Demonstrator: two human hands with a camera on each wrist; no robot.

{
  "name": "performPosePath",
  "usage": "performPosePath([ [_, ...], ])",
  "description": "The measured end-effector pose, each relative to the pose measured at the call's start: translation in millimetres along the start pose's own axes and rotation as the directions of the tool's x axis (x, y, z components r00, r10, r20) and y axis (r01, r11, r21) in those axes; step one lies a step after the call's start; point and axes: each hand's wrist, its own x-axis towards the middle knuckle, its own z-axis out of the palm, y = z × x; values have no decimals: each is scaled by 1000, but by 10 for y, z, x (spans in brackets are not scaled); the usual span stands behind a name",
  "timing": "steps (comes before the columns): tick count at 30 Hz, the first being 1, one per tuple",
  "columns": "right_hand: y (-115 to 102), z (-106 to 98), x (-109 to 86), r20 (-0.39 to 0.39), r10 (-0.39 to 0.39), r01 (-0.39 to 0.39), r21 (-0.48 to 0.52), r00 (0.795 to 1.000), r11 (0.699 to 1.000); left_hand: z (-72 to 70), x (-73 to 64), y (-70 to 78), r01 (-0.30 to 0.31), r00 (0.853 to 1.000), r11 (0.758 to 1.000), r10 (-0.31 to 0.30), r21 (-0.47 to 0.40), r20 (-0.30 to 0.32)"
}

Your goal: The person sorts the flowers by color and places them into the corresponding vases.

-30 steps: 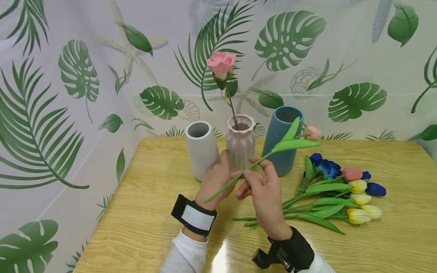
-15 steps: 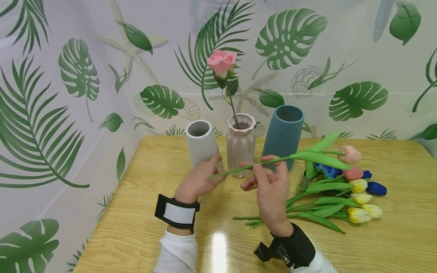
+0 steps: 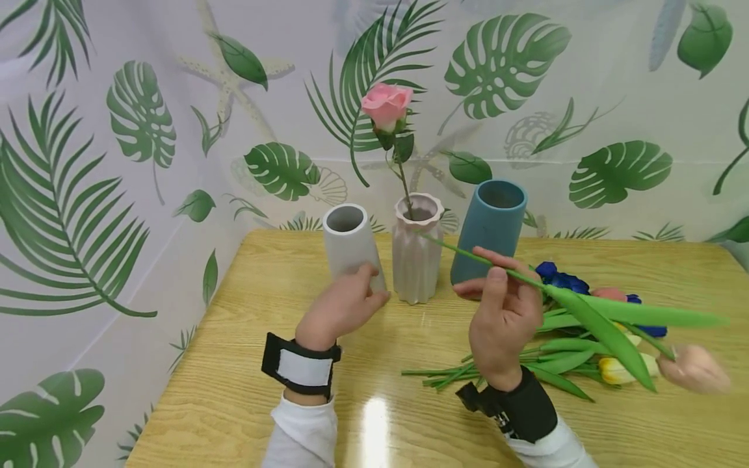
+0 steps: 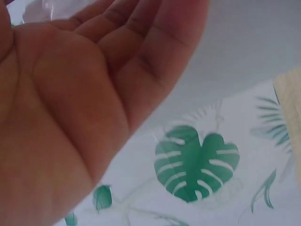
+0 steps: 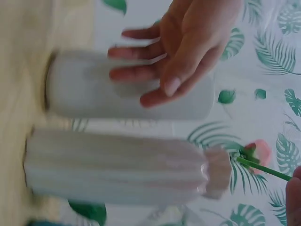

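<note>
My right hand (image 3: 506, 318) pinches the green stem of a pale pink tulip (image 3: 693, 369) between thumb and fingers. The bloom hangs low at the right, blurred, while the bare stem end overlaps the pink fluted vase (image 3: 417, 266) just below its rim. In the right wrist view that stem (image 5: 263, 168) lies beyond the vase mouth. A pink rose (image 3: 387, 107) stands in this vase. My left hand (image 3: 336, 309) is at the front of the white vase (image 3: 345, 244); the right wrist view shows its fingers spread and relaxed before the vase, holding nothing.
A blue vase (image 3: 497, 224) stands right of the pink one. Yellow tulips (image 3: 617, 370) and blue flowers (image 3: 562, 279) lie on the wooden table (image 3: 234, 390) at the right, partly behind the held tulip. A leaf-printed backdrop (image 3: 234, 195) rises behind and to the left.
My right hand has moved right and turned the tulip, so its bloom swung down to the right and its stem end rose toward the pink vase. My left hand drew back left to the white vase.
</note>
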Motion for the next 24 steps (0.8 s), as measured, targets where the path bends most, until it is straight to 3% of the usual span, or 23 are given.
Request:
performPosePath([
  [2,29,-15,35,-32,-79,78,-26,996,997,52,23,60,-26,1000,1000,26,10,14],
  [5,66,-33,71,-11,-165,164,-59,986,985,120,47,143,-49,998,998,48,37,39],
  [8,92,-56,104,84,-205,214,-119,975,970,176,67,199,-52,996,997,47,63,77],
  [11,108,-61,149,194,-178,215,-188,965,958,220,94,225,-57,994,996,49,73,97],
  [15,123,-34,227,315,-72,168,-289,946,942,279,120,219,-49,994,995,40,82,104],
  [18,145,8,318,402,50,122,-391,914,912,306,124,201,-20,994,997,12,76,107],
  [20,163,43,393,449,186,57,-476,874,878,304,126,193,-3,994,997,-5,71,111],
  [22,181,83,474,475,315,1,-554,821,833,296,129,191,5,994,997,-14,76,112],
  [24,212,130,548,479,401,-16,-626,781,779,288,130,191,4,993,996,-14,88,113],
])
